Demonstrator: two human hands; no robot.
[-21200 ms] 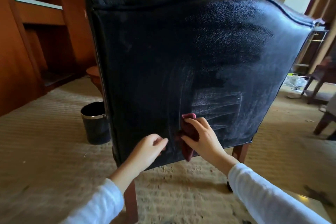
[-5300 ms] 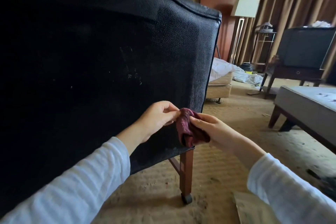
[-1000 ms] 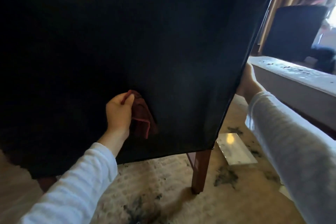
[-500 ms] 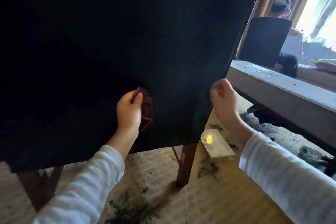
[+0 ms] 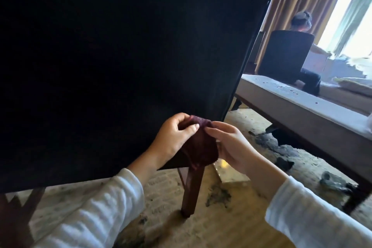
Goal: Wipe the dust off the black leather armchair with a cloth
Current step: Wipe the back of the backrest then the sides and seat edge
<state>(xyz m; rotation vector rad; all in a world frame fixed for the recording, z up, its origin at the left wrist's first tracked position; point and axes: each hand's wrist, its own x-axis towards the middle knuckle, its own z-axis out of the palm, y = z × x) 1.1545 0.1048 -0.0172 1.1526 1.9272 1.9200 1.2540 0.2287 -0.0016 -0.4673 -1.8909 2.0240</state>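
Both hands are holding the cloth (image 5: 201,147) up just in front of the lower right corner of the armchair (image 5: 120,56) back. The left hand (image 5: 173,137) is gripping it from the left, its fingers (image 5: 177,119) curling over the top edge and the thumb pressing on the near face. The right hand (image 5: 231,147) is pinching the top right edge with bent fingers, its palm lying along the cloth's right side. The dark red cloth is hanging bunched between the hands, hiding the top of the chair leg (image 5: 191,189); whether it is touching the leather cannot be told. A shiny tile (image 5: 233,175) is lying on the stained carpet (image 5: 231,223) just right of the leg. A grey bench (image 5: 302,110) is standing at right, and beyond it a person (image 5: 302,22) is sitting facing the window.
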